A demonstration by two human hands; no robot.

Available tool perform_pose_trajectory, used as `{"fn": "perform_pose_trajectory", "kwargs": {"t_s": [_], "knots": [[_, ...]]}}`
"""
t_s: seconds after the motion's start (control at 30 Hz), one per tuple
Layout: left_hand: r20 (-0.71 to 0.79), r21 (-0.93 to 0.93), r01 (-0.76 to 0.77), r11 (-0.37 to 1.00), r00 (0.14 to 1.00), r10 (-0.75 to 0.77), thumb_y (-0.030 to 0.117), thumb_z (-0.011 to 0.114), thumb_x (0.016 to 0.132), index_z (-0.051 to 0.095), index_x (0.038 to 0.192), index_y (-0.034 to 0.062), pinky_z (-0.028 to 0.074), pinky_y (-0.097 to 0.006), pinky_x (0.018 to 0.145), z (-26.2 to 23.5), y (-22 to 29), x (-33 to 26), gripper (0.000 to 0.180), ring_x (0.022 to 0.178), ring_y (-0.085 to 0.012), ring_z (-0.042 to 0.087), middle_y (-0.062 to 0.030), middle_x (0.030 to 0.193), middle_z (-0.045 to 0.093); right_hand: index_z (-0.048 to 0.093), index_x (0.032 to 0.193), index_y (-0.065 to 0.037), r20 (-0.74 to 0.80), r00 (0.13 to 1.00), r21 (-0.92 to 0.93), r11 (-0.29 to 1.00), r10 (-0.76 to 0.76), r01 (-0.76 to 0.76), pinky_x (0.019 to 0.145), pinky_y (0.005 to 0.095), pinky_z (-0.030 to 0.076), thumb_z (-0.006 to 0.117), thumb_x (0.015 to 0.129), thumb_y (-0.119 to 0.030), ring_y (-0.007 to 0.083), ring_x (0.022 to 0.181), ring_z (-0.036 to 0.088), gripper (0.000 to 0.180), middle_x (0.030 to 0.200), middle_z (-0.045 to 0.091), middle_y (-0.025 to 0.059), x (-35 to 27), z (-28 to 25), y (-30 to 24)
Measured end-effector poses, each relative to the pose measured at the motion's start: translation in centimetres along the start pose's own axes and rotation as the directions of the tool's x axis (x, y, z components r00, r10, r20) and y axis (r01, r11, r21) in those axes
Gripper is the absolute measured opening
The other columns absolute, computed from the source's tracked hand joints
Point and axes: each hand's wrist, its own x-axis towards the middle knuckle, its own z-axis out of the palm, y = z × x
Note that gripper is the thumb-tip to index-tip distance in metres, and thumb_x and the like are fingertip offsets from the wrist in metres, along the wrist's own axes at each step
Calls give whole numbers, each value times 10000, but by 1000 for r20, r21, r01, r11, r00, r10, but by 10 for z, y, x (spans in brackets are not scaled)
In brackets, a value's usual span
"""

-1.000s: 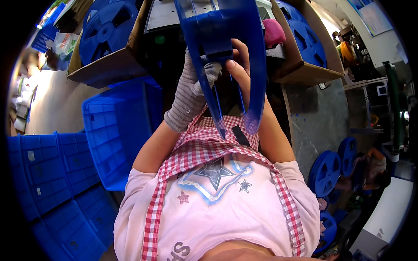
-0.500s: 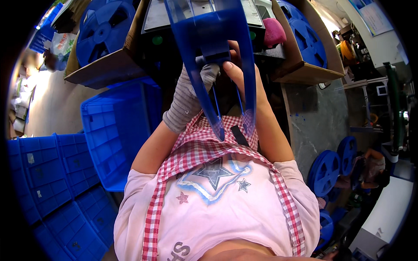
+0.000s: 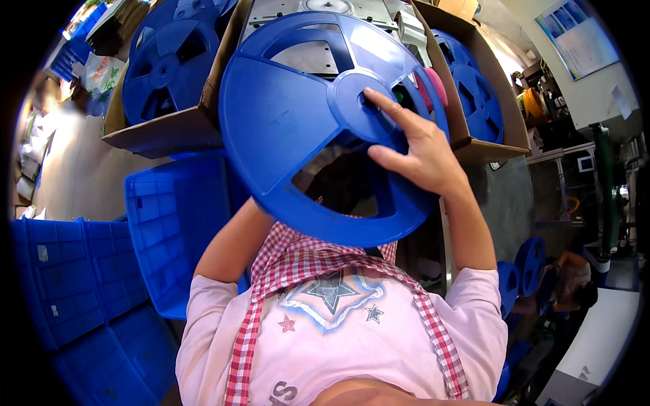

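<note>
A tilted blue plastic reel (image 3: pixel 281 111) blocks much of the metal plate (image 3: pixel 277 9) between cardboard boxes (image 3: pixel 162 133) of reels (image 3: pixel 145 74); the right hand (image 3: pixel 426 149), thumb and forefinger spread, touches its hub (image 3: pixel 344 111); the left hand's grip, hidden behind, cannot be told

Smooth glossy plastic reel (image 3: pixel 277 128) under right hand (image 3: pixel 426 154), matt cardboard box (image 3: pixel 166 132) left of it, cloth apron (image 3: pixel 301 268) below.
</note>
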Motion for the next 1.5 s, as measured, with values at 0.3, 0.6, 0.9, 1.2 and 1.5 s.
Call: {"fn": "perform_pose_trajectory", "kwargs": {"t_s": [0.3, 0.6, 0.9, 1.2, 1.5], "knots": [[120, -46, -128, 991, 984, 133, 75, 577, 900, 603, 1163, 60, 557, -350, 880, -61, 78, 166, 264, 1005, -205, 632, -77, 1059, 635, 396, 1401, -460, -157, 986, -200, 979, -56, 24, 1005, 452, 452, 542, 762, -717, 388, 1128, 594, 703, 1288, 570, 195, 218, -37, 114], [146, 447, -272, 852, 962, 230, -39, 468, 912, 505, 1281, -12, 517, -283, 950, -83, 83, 173, 372, 1061, -195, 611, -112, 1185, 597, 382, 1419, -427, -51, 998, -368, 930, -34, 13, 1070, 497, 369, 490, 778, -764, 376, 1268, 479, 732, 1390, 482, 184, 301, -18, 118], [4, 944, -167, 283, 867, 498, 133, 624, 864, 390, 1397, 20, 453, -385, 1006, -80, 95, 98, 593, 1178, -307, 544, -193, 1316, 518, 403, 1435, -275, -436, 801, -442, 873, -411, 208, 1084, 450, 359, 633, 770, -653, 354, 1319, 407, 799, 1399, 460, 158, 195, -28, 114], [-25, 991, 84, -105, 882, 471, 199, 807, 715, 269, 1469, 99, 409, -454, 1029, -106, 54, 68, 931, 1186, -403, 472, -223, 1298, 467, 340, 1462, -243, -347, 929, -409, 912, -128, -27, 1122, 465, 277, 857, 630, -261, 369, 1359, 299, 979, 1470, 317, 168, 78, 26, 173], [196, 969, -80, -234, 828, 526, 115, 658, 851, 455, 1361, 55, 376, -444, 1055, -71, 61, 18, 552, 1252, -377, 441, -196, 1343, 470, 520, 1331, -159, -502, 860, -205, 979, -95, -12, 1055, 426, 376, 791, 735, -304, 360, 1279, 413, 670, 1365, 443, 178, 38, 7, 185]]}}
